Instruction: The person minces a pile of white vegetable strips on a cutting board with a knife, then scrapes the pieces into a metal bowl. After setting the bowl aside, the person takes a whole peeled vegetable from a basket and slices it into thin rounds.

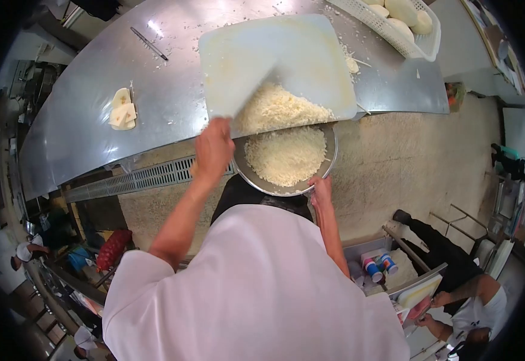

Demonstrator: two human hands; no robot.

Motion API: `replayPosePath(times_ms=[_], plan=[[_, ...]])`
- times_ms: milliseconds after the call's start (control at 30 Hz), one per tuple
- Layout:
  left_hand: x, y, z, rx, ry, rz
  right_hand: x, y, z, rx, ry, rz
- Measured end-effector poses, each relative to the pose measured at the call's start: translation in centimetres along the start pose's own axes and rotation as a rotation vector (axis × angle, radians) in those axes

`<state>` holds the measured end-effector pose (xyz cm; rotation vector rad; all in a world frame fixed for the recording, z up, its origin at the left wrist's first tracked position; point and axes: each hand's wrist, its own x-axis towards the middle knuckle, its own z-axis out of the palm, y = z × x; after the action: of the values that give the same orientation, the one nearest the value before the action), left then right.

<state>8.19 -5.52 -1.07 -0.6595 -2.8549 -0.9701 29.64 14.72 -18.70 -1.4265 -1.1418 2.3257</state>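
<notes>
My left hand (215, 149) is closed at the lower left corner of the white cutting board (274, 45), round the handle end of a knife whose blade (256, 90) is blurred by motion. The blade lies against a heap of finely chopped white food (283, 110) at the board's near edge. Below that edge, a round metal bowl (238, 157) holds more of the chopped food (286, 155). My right hand (320, 191) grips the bowl's rim at its lower right, with the fingers wrapped over the edge.
Pale slices (123, 111) and a pen-like tool (149, 43) lie on the metal table (82, 99). A white basket (371, 23) of peeled pale vegetables stands at the back right. A co-worker (479, 307) is at lower right, beside a cart with containers (372, 269).
</notes>
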Motion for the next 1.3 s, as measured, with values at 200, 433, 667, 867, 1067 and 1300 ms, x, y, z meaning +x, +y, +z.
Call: replayPosePath(times_ms=[200, 433, 667, 867, 1067, 1300], plan=[[-1.7, 1.6, -2.2, -0.1, -0.017, -0.112, -1.0, -1.3, 1.4, 0.054, 0.029, -0.011], [9.5, -3.2, 2.0, 0.098, 0.148, 0.144, -0.5, -1.7, -1.7, -0.001, 0.078, -0.024], [0.3, 2.2, 3.3, 0.017, -0.158, 0.343, -1.3, -2.1, -2.7, 0.032, 0.143, -0.065], [3.9, 0.3, -0.9, 0.041, 0.045, 0.234, -0.7, -0.9, -4.5, 0.032, 0.128, -0.02], [-0.5, 1.2, 1.6, 0.104, -0.061, 0.178, -0.8, -0.8, -4.5, 0.104, 0.134, -0.061], [-3.5, 4.8, 1.4, -0.267, -0.139, 0.143, -2.5, 0.1, -9.7, 0.25, 0.316, -0.002]])
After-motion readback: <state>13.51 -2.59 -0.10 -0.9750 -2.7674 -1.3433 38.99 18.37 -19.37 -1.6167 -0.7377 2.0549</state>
